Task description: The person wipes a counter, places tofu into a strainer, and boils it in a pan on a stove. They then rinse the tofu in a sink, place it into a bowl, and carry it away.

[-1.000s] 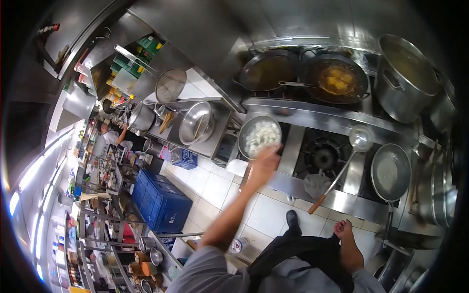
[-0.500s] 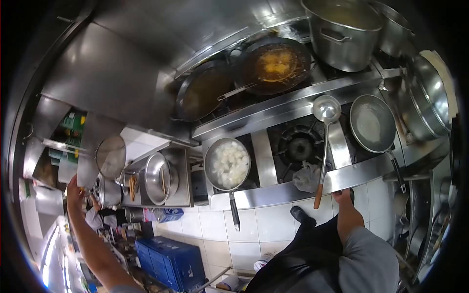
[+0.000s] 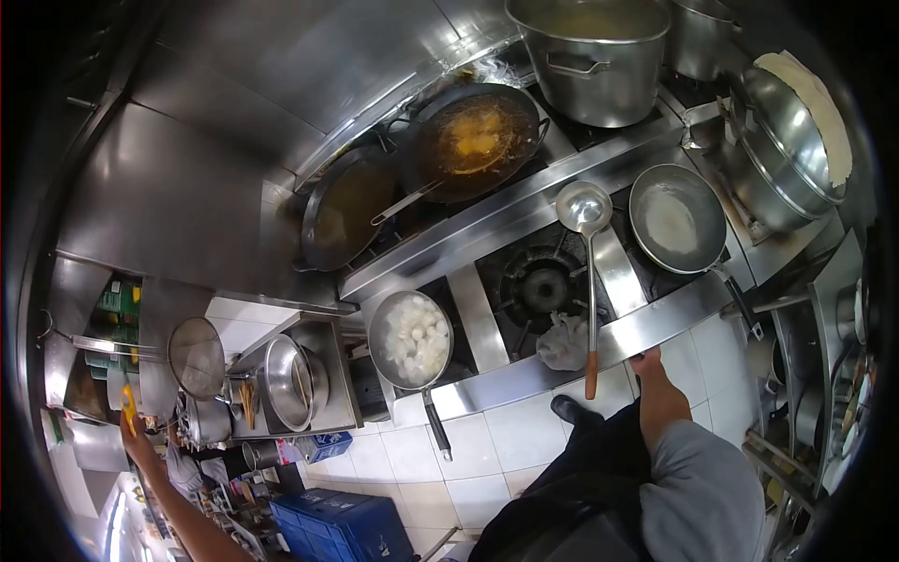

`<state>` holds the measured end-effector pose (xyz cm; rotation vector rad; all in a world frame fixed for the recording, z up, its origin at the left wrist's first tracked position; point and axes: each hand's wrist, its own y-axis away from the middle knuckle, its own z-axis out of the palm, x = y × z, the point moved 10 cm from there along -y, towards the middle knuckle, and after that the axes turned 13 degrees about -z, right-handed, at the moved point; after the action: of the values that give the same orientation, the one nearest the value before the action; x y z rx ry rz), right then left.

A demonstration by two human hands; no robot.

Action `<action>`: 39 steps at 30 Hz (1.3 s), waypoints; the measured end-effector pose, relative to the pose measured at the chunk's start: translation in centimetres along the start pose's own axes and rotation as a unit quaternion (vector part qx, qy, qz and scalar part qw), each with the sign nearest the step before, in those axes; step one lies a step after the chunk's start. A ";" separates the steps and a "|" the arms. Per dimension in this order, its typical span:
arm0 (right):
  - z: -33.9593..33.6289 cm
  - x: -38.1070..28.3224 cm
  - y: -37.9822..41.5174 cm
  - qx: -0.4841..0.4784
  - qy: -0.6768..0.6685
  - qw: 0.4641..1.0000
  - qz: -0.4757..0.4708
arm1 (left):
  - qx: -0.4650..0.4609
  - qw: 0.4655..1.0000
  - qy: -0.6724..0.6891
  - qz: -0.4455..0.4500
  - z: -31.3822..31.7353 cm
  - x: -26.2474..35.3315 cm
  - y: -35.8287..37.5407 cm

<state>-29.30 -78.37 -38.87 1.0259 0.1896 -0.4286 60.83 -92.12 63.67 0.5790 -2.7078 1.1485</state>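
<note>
My left hand (image 3: pixel 138 444) reaches out at the far left, its fingers closed on a slim yellow-orange object (image 3: pixel 128 405) whose kind I cannot make out. Above it hangs a round mesh strainer (image 3: pixel 197 358). At the front edge of the stove (image 3: pixel 448 401) is my right hand (image 3: pixel 645 362), its fingers mostly hidden against the edge. Close to that hand a ladle (image 3: pixel 590 281) with a wooden handle lies across the stove, beside a crumpled grey cloth (image 3: pixel 564 342). A frying pan (image 3: pixel 375 348) of whitish round pieces in liquid sits on the left burner.
Behind stand two woks, one with orange-brown food frying in a dark wok (image 3: pixel 426 136), and a large stockpot (image 3: pixel 592 89). Another frying pan (image 3: pixel 677 217) rests at right. A steel bowl (image 3: pixel 318 375) sits on the left counter. Blue crates (image 3: pixel 342 526) stand on the floor.
My left hand now holds the yellow-orange object and sits lower in view. The view has shifted, moving the stove leftward. My right hand stays at the stove's front edge.
</note>
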 end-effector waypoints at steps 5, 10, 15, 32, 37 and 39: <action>1.7 -0.1 2.6 -0.052 0.004 0.998 -0.034 | 0.074 0.987 0.019 -0.139 -3.7 4.5 13.6; -6.1 -0.8 -4.7 -0.235 0.522 0.738 -0.358 | -0.237 0.819 0.428 -0.301 11.0 13.9 36.0; -3.3 -4.9 3.1 -0.223 0.454 0.860 -0.063 | -0.684 0.572 0.283 -0.353 27.1 36.5 65.0; -24.3 -42.8 10.0 0.117 0.552 0.825 -0.028 | -0.699 0.599 0.279 -0.272 48.9 64.3 85.8; -27.3 -41.6 10.0 0.055 0.509 0.859 0.016 | -0.665 0.670 0.297 -0.143 51.9 61.2 88.5; -23.5 -40.7 10.5 -0.045 0.525 0.850 0.020 | -0.618 0.736 0.273 -0.045 47.2 59.7 86.0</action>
<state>-60.39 -43.17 -28.45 1.0775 1.1577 0.2318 -27.52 -88.86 -9.60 0.0838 -2.1683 -0.5628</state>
